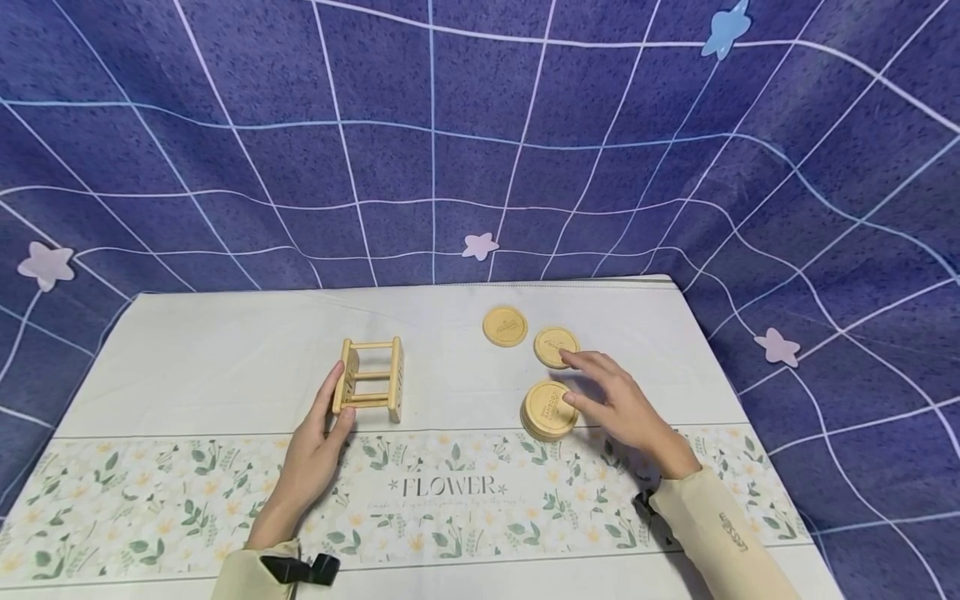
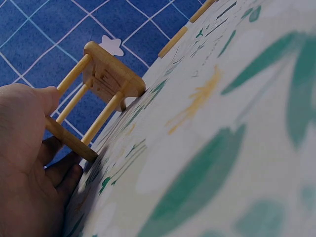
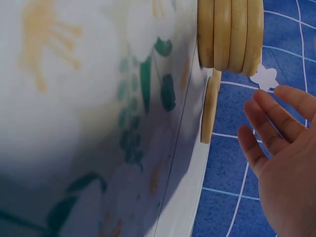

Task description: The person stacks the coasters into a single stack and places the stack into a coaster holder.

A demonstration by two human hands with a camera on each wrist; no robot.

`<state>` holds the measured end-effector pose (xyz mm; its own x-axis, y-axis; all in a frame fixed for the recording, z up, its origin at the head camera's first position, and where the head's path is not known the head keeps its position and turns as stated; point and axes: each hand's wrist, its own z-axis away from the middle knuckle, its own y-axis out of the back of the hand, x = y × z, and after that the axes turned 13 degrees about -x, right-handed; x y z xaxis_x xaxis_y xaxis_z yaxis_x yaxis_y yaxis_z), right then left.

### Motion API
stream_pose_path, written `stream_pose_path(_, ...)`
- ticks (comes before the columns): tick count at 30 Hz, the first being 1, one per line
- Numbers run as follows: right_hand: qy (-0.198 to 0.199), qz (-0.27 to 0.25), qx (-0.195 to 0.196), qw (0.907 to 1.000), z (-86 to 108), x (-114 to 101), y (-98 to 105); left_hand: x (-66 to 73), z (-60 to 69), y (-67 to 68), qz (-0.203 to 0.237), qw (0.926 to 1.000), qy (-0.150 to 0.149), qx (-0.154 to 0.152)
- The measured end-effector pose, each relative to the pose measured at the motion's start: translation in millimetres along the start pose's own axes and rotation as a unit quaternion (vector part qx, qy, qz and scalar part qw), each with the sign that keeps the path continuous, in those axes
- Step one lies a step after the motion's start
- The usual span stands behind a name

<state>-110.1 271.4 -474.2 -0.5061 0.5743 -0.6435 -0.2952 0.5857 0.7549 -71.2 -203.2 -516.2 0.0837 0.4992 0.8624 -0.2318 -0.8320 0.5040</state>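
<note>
A small wooden rack, two slatted side panels joined by round rods, stands on the table left of the middle. My left hand grips its left panel, thumb on the near end and fingers along the outer side; the left wrist view shows the rods beyond the thumb. Over at the right, a stack of round wooden coasters lies beside my right hand. That hand hovers with its fingers spread, above the stack and a single coaster. In the right wrist view the stack shows several layers, apart from the fingers.
Another coaster lies flat farther back, left of the single one. A white cloth with a flowered band covers the table. Behind and to the right hangs a blue gridded curtain with star shapes.
</note>
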Motion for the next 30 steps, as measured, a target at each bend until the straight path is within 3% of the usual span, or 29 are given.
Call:
stream_pose_path(12,0.012,0.006,0.028,0.9995,-10.6,10.3,3.5,-0.8,-0.3,0.0,0.001,1.0000,-0.002,0.001)
stream_pose_path(25,-0.018,0.028,0.020,0.9993,-15.8,18.6,7.6,-0.7,-0.5,-0.5,0.004,1.0000,0.002,-0.001)
stream_pose_path(30,-0.009,0.045,0.026,0.9986,-17.2,22.9,7.9,-0.9,0.1,-0.4,0.007,1.0000,0.003,-0.001)
